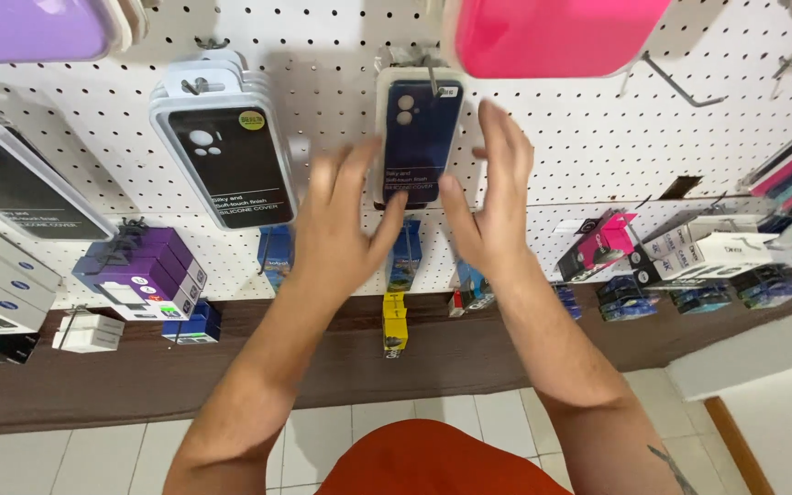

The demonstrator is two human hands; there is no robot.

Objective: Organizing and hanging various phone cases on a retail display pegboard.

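A dark blue phone case in a clear pack [417,137] hangs from a hook on the white pegboard [588,137]. My left hand [341,225] is raised just below and left of it, fingers spread, thumb near the pack's lower edge. My right hand [492,197] is raised on the pack's right side, fingers straight and apart. Neither hand holds anything. Whether the hands touch the pack I cannot tell.
A black phone case pack [231,151] hangs to the left, a pink case [552,35] above right, a purple case [29,27] top left. Purple boxes [144,266], white boxes [2,284], a yellow pack [395,321] and pink and white packs [689,247] hang lower. A brown panel [341,362] runs beneath.
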